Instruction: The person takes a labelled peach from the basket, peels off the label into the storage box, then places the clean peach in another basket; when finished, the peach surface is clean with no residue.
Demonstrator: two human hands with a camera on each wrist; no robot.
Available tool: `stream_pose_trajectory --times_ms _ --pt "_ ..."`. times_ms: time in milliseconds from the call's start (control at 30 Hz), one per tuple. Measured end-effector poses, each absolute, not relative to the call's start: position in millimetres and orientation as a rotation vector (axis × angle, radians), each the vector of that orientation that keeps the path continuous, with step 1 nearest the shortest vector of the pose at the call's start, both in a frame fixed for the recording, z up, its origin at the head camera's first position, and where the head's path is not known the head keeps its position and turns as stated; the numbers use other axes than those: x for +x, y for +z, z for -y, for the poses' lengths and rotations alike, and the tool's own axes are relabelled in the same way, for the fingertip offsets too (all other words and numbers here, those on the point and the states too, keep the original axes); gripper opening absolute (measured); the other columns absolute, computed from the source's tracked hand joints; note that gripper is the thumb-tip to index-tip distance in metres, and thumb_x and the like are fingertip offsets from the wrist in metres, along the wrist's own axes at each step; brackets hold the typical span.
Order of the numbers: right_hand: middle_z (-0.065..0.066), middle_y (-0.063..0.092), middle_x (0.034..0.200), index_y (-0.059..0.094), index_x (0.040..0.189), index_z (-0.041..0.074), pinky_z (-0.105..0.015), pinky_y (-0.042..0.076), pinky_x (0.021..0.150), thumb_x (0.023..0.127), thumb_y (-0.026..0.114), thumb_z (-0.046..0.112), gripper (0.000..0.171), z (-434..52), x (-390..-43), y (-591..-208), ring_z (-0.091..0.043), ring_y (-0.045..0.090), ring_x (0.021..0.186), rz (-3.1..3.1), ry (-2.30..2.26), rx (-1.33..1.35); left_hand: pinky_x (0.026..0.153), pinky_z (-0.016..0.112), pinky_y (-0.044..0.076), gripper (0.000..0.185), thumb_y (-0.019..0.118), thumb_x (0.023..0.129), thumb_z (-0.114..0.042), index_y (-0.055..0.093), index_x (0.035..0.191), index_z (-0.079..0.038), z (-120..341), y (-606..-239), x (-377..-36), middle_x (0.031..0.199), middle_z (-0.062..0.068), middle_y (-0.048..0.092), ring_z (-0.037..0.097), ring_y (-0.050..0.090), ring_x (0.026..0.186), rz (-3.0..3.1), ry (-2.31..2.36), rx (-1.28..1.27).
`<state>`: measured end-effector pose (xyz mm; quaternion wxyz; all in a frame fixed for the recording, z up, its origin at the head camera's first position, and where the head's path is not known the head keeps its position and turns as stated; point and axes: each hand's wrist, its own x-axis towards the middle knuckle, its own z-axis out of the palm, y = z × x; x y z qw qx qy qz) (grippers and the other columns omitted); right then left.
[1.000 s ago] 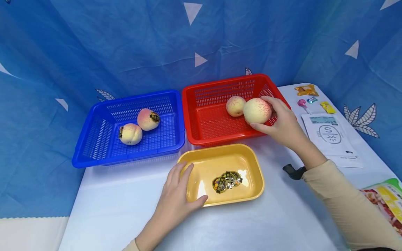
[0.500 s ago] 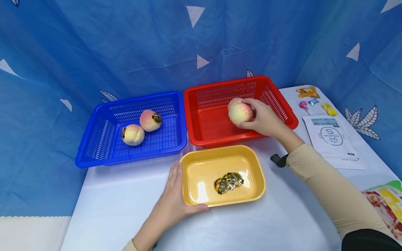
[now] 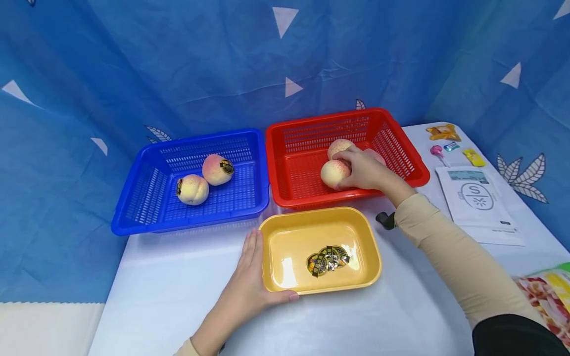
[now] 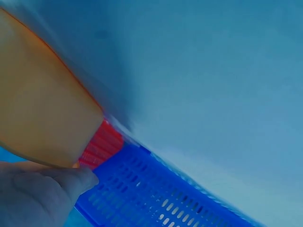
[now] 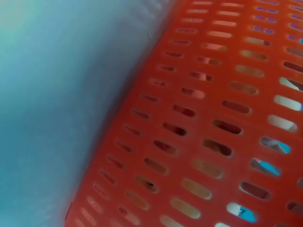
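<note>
My right hand (image 3: 356,170) reaches into the red basket (image 3: 311,201) and curls over a peach (image 3: 333,174) low on the basket floor. A second peach (image 3: 339,146) lies just behind it. The right wrist view shows only the red basket's slotted wall (image 5: 213,118). My left hand (image 3: 251,272) lies against the left front corner of the yellow tray (image 3: 320,289), fingers straight along its side and thumb along the front edge. Several peeled stickers (image 3: 327,258) lie in the tray. In the left wrist view the thumb (image 4: 52,189) sits under the tray (image 4: 38,109).
The blue basket (image 3: 187,225) at left holds two stickered peaches (image 3: 192,190) (image 3: 217,169). A white packet (image 3: 478,202), candies (image 3: 443,132) and a lollipop (image 3: 436,151) lie at right, a snack bag (image 3: 545,296) at the near right. Blue cloth walls the table.
My right hand carried the peach from the basket's right rim leftward and down onto the basket floor. The left hand slid slightly along the tray's corner.
</note>
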<state>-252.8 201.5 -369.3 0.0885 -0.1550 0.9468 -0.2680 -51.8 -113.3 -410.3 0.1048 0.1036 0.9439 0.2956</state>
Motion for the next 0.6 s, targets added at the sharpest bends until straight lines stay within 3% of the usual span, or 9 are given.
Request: stream_pose_trajectory --times_ms 267,467,600 --pt "-0.019 0.051 0.143 0.052 0.142 0.007 -0.055 0.039 0.112 0.079 0.083 0.020 0.071 -201 -253 -367 -0.035 0.049 0.128 -2.776 -0.689 -0.477 0.123 0.047 0.019 0.150 0.081 0.054 -0.076 0.002 0.159 -0.002 113 -408 -51 0.167 0.017 0.005 0.030 0.006 0.156 -2.827 0.815 0.312" --pt "-0.017 0.052 0.141 0.053 0.141 0.007 -0.055 0.039 0.111 0.080 0.083 0.022 0.069 -200 -249 -360 -0.035 0.048 0.129 -2.815 -0.679 -0.503 0.123 0.046 0.019 0.148 0.082 0.056 -0.073 0.005 0.158 0.000 112 -403 -50 0.167 0.017 0.006 0.031 0.008 0.155 -2.863 0.768 0.342" --pt "-0.015 0.054 0.137 0.058 0.134 0.005 -0.052 0.041 0.111 0.083 0.080 0.024 0.059 -194 -248 -353 -0.033 0.048 0.128 -2.878 -0.722 -0.618 0.123 0.046 0.020 0.143 0.081 0.060 -0.071 0.005 0.158 -0.002 113 -395 -50 0.167 0.013 0.003 0.030 0.008 0.155 -2.889 0.743 0.371"
